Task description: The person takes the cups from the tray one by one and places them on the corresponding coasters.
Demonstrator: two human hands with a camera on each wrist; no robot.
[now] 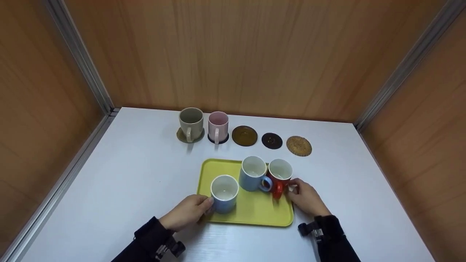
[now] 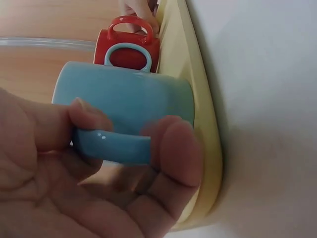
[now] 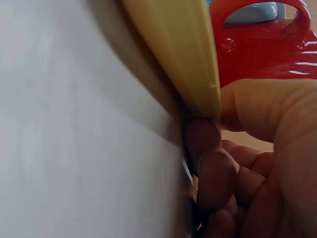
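A yellow tray lies on the white table and carries three mugs. My left hand pinches the handle of the nearest one, a light blue mug, between thumb and fingers. A second blue mug and a red mug stand side by side at the tray's far right. My right hand grips the tray's right edge beside the red mug, with its fingers curled under the rim and its thumb on top.
Along the back of the table stand a beige mug and a pink mug, each on a coaster. To their right lie three bare coasters: brown, dark and woven. Wooden walls enclose three sides.
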